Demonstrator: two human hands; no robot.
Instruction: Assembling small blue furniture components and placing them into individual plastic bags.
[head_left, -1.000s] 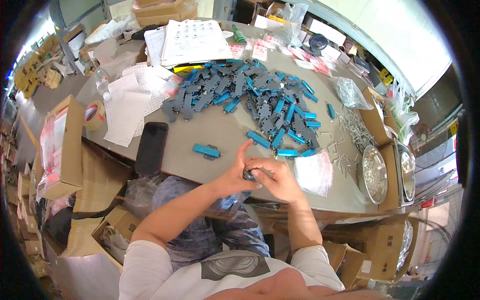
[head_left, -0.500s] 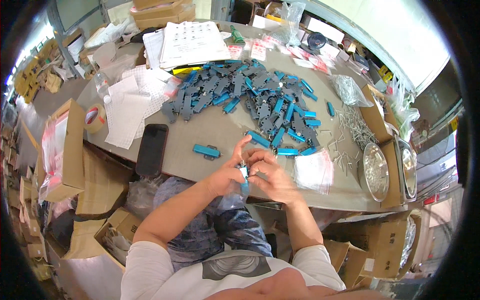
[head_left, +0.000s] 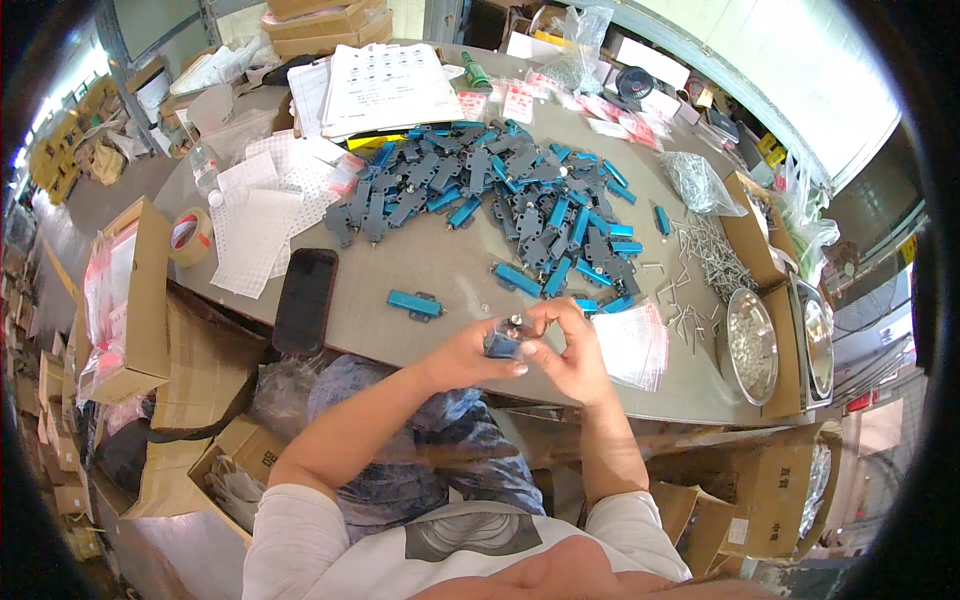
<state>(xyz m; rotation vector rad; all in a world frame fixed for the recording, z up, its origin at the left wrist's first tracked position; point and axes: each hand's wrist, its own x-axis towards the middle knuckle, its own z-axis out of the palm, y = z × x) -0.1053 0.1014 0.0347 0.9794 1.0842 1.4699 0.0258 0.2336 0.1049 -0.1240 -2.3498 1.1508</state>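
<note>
Just over the table's near edge I hold a small blue and dark grey plastic fitting point(head_left: 503, 345) with a round metal tip, wrapped in what looks like a clear bag. My left hand point(head_left: 462, 358) is closed around its left side. From the right, the thumb and forefinger of my right hand point(head_left: 577, 358) pinch its end. A single fitting point(head_left: 415, 305) lies on the table beyond my left hand. Past both hands spreads a big pile of the same fittings point(head_left: 525, 215). Beside my right hand lies a stack of clear zip bags point(head_left: 632, 342).
A phone point(head_left: 305, 300), tape roll point(head_left: 190, 236) and paper sheets point(head_left: 255, 230) lie on the left. Loose screws point(head_left: 715, 258) and a metal bowl of small pale parts point(head_left: 750, 345) are right. Cardboard boxes point(head_left: 130, 310) flank the table; a green bottle point(head_left: 475, 72) lies at the back.
The fitting has turned from upright, with the bag hanging below, to lying between my hands. My left forefinger has folded down from its raised position. My right hand has shifted slightly right.
</note>
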